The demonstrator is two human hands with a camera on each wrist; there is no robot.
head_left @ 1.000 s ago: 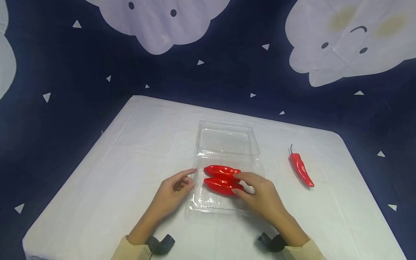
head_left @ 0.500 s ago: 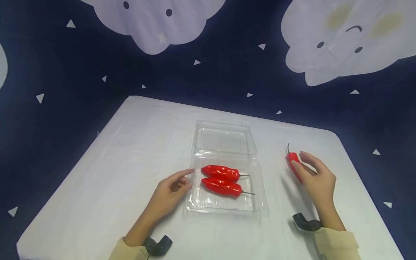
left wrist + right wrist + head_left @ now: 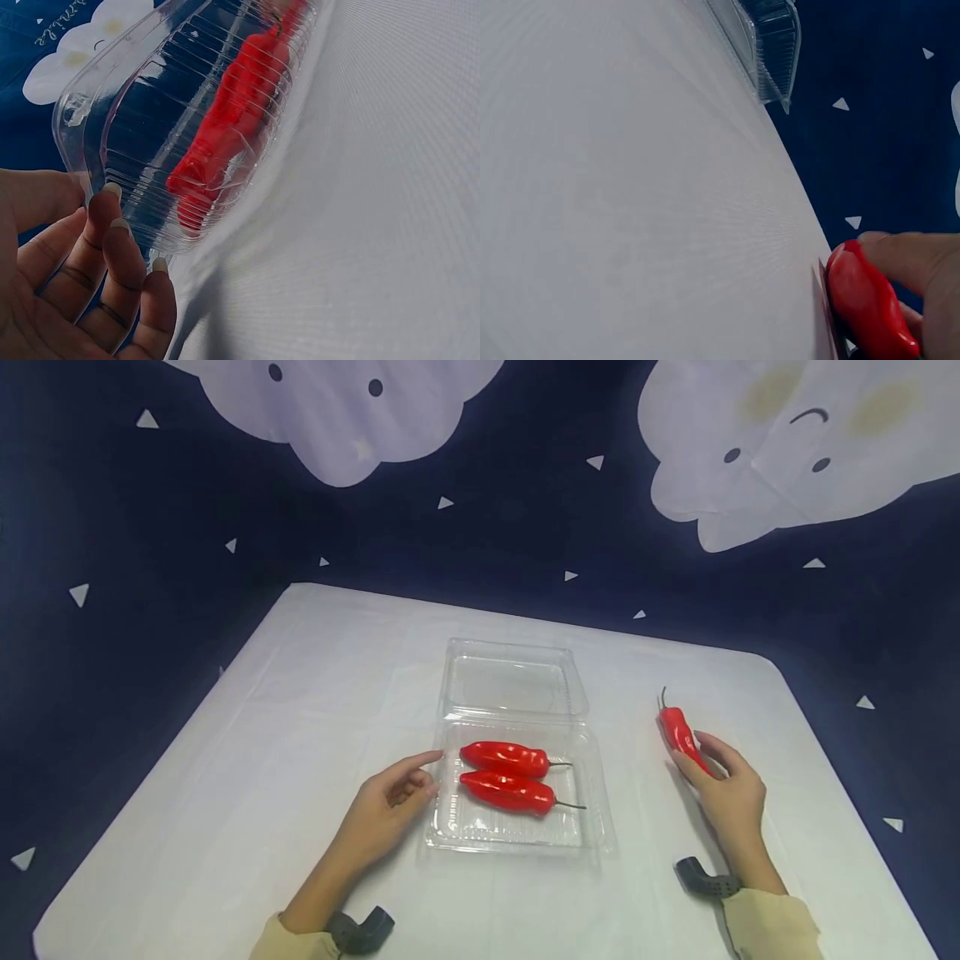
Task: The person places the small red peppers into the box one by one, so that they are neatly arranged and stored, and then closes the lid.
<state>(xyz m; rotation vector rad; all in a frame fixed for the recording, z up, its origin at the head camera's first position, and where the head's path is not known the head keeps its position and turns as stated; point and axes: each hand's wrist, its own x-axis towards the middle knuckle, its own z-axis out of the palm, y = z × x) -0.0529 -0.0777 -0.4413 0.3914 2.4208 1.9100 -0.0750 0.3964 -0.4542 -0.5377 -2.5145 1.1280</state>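
Observation:
In the head view my right hand (image 3: 726,793) grips the lower end of a glossy red chili pepper (image 3: 677,728), thumb on one side and fingers on the other. Its thin stem points away from me. The right wrist view shows this pepper (image 3: 866,304) beside the white table surface. My left hand (image 3: 390,806) is at the left edge of a clear plastic clamshell box (image 3: 465,835), fingertips touching its rim with fingers relaxed. Two more red peppers, a far one (image 3: 504,758) and a near one (image 3: 510,793), lie side by side in the box's base.
The box's lid (image 3: 510,683) lies folded back, away from me. A white cloth covers the table (image 3: 337,693). Behind it hangs a dark blue backdrop (image 3: 480,543) with clouds and small white triangles. Each wrist wears a dark device, as on the left wrist (image 3: 362,931).
My right hand has let go of the peppers in the box, moved right and taken hold of the third pepper. The left hand has stayed at the box's edge.

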